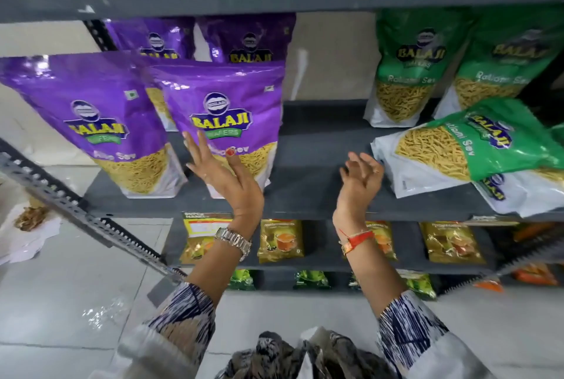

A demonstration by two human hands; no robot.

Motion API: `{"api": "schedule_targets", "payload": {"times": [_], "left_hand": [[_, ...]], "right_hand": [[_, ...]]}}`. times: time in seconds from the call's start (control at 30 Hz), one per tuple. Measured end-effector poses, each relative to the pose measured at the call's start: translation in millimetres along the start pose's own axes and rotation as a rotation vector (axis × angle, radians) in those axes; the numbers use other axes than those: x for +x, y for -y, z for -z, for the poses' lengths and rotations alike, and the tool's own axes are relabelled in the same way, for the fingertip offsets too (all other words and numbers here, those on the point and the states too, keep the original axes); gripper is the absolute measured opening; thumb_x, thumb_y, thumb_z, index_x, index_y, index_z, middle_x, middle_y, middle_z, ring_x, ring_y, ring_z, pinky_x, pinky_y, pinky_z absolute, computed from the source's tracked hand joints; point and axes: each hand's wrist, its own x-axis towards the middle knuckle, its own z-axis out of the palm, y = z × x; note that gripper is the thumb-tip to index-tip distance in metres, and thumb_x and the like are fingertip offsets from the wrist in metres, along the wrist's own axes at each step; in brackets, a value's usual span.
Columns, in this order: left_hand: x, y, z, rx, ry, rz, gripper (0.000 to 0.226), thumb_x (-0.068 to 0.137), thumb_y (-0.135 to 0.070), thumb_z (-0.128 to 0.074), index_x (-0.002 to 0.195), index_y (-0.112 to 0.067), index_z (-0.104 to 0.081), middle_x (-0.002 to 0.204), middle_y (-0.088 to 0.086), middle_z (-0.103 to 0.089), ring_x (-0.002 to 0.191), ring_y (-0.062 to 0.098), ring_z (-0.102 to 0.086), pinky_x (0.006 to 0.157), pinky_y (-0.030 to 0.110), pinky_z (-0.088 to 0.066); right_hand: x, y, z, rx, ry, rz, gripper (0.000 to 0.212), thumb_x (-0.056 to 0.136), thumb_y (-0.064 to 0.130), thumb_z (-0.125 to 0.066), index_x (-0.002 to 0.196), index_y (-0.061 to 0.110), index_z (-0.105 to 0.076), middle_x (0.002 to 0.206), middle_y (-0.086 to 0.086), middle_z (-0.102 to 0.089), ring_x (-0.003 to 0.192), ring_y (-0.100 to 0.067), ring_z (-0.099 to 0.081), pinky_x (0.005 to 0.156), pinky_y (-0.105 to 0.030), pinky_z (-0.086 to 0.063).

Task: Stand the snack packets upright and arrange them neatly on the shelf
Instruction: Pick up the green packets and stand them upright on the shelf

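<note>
The snack packets are shiny plastic bags, puffy and soft, with a see-through window that shows thin yellow sticks inside. The shelf (308, 146) is flat, dark grey metal.

The left hand (227, 179) is spread wide open, fingers (204, 146) apart. It lies flat against the front of a purple packet (227, 113) that stands upright on the shelf. It is not gripping the bag, only touching it. Just to the left of this hand stands another purple packet (91, 116), and two more purple packets (244, 40) stand behind, farther from the hand.

The right hand (361, 182) is open too, with its fingers loosely curled. It holds nothing. It hovers over a bare part of the shelf. Just to the right of it a green packet (464, 146) lies on its side, on top of another flat bag (518, 192). I cannot tell if the fingertips touch it. Behind it, farther from the hand, two green packets (406, 64) stand upright.

A silver watch (233, 240) is on the left wrist and a red band (357, 240) on the right one. Below the hands, lower shelves hold small yellow packets (280, 241) and small green ones (311, 279). A grey metal post with holes (79, 211) slants past the left arm.
</note>
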Motion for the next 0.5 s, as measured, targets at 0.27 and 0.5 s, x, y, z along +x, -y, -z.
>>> {"api": "schedule_targets", "payload": {"times": [0.27, 0.5], "left_hand": [[-60, -59, -97, -0.089, 0.417, -0.274, 0.046, 0.095, -0.018, -0.034, 0.138, -0.005, -0.028, 0.145, 0.007, -0.025, 0.140, 0.015, -0.013, 0.119, 0.028, 0.002], [-106, -90, -214, 0.130, 1.178, -0.011, 0.042, 0.094, -0.022, -0.039, 0.133, -0.006, -0.041, 0.135, 0.018, -0.050, 0.124, 0.033, -0.047, 0.109, 0.043, -0.032]], "right_hand": [[69, 39, 93, 0.048, -0.453, 0.070, 0.026, 0.085, 0.000, -0.051, 0.082, 0.025, -0.043, 0.075, 0.001, -0.049, 0.070, -0.014, -0.049, 0.085, -0.054, -0.047], [96, 65, 137, -0.071, -0.352, -0.151, 0.009, 0.089, 0.010, -0.058, 0.087, 0.012, -0.050, 0.076, -0.004, -0.050, 0.074, -0.023, -0.050, 0.068, -0.038, -0.044]]}}
